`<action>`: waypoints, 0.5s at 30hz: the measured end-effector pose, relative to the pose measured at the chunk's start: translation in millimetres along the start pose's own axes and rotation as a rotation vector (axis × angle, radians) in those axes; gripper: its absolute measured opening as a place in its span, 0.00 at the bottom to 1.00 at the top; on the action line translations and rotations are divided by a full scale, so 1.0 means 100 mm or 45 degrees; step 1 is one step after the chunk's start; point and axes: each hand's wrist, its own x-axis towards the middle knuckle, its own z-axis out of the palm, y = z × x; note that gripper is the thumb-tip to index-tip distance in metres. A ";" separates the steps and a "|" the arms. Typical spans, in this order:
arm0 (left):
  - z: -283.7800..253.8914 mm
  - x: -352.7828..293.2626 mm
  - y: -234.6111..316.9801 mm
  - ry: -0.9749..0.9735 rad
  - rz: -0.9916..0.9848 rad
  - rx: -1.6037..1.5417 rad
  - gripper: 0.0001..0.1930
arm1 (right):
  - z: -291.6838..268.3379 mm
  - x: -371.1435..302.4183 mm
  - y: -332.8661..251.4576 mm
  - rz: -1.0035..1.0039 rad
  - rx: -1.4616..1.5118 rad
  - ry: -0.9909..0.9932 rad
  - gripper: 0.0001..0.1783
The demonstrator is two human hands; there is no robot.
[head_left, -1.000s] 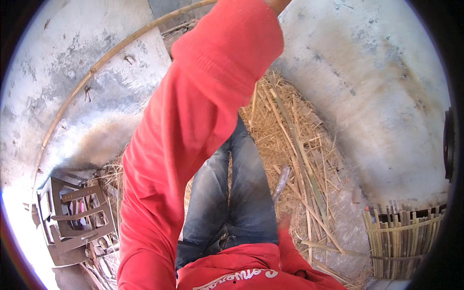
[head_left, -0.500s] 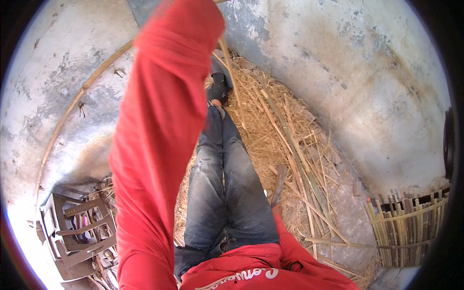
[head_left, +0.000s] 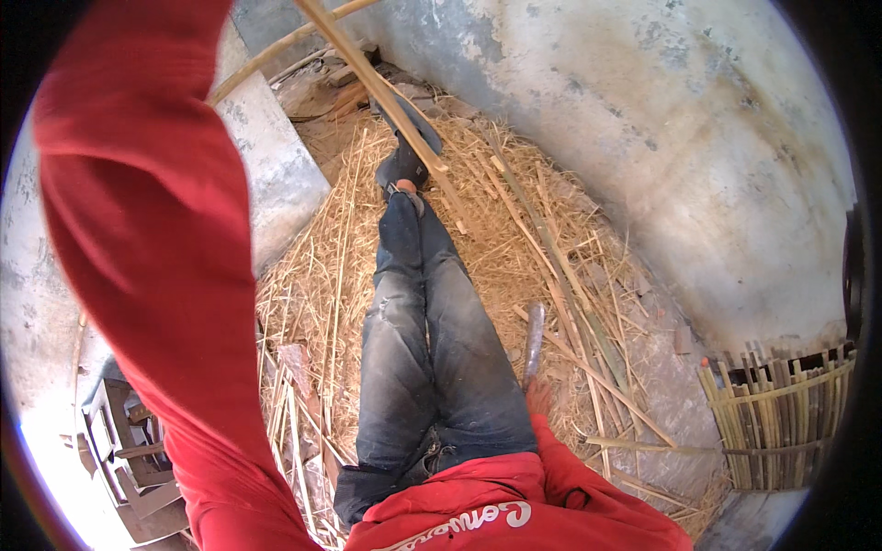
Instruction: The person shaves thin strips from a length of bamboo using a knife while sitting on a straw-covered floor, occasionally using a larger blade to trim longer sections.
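My left arm in a red sleeve [head_left: 147, 165] reaches up past the top left of the view; its hand is out of sight. By my thigh, low on the right, my right hand [head_left: 539, 399] is closed, partly blurred, on the handle end of a knife [head_left: 535, 338]. The broad blade points away from me, over the straw. A long pale bamboo strip [head_left: 372, 83] slants down from the top edge across my dark shoes [head_left: 401, 167]. Its near end looks split, one part reaching farther toward me. What holds its far end is hidden.
Straw and shavings [head_left: 496, 275] cover the floor, with bamboo strips [head_left: 570, 275] lying right of my legs. A woven bamboo basket [head_left: 781, 422] stands at the right. Brown wooden furniture [head_left: 138, 459] is at the lower left. A pale wall [head_left: 689, 165] curves along the right.
My left arm has swung left, uncovering straw and strips beside my legs. The slanting bamboo strip shows more of its length. My right hand and the knife have shifted slightly.
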 end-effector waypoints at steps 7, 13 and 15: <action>-0.01 -0.21 0.04 -0.066 -0.085 0.043 0.34 | -0.56 -0.09 -0.22 0.242 0.596 -0.027 0.46; 0.37 -0.53 0.41 -0.135 -0.253 -0.206 0.37 | -1.86 -0.04 -0.04 0.304 0.074 -0.331 0.30; 0.36 -0.42 0.55 -0.204 -0.215 -0.277 0.36 | -1.97 0.08 0.19 0.201 -0.129 -0.323 0.24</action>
